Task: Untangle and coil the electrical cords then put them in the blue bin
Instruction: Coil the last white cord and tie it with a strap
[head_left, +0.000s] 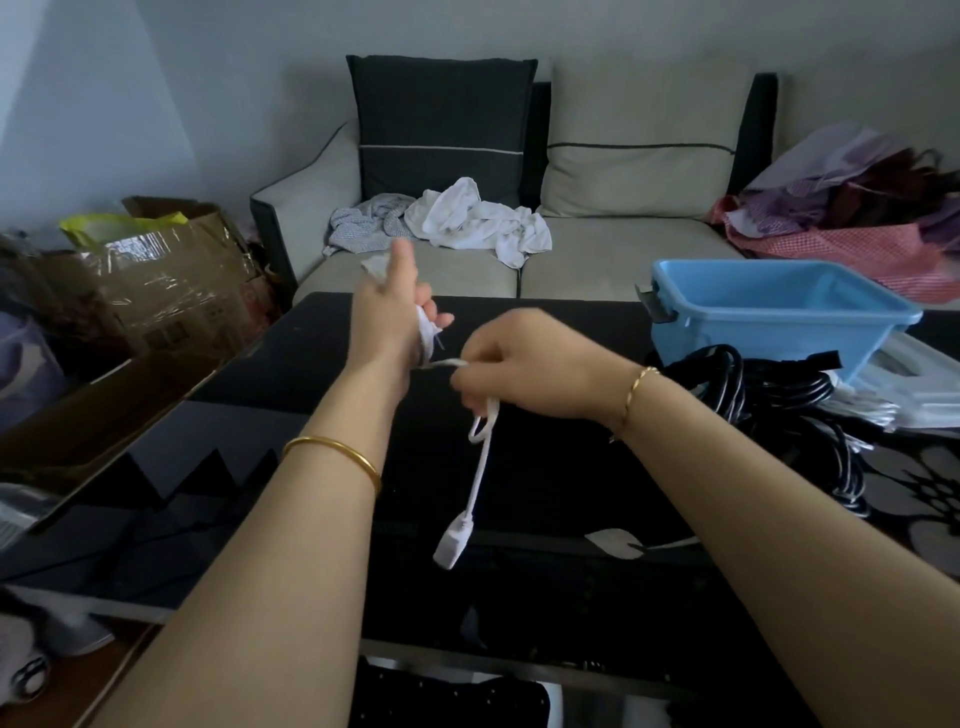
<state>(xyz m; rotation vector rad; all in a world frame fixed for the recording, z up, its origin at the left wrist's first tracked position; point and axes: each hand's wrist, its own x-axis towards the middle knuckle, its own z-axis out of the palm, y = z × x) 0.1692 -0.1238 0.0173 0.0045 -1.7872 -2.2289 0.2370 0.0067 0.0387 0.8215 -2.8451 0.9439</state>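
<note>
Two hands are raised above the bench (291, 374), close together. The left hand (387, 317) grips the wound part of one white cord (481, 467). The right hand (514, 364) pinches its strand, and the socket end hangs below. One blue bin (779, 312) stands at the right, beside a heap of black cords (753, 384).

Head-worn view, forward and down, close over table (561, 467)

Gold bangle (332, 442) left (twisted bracelet (638, 382) right)
</note>
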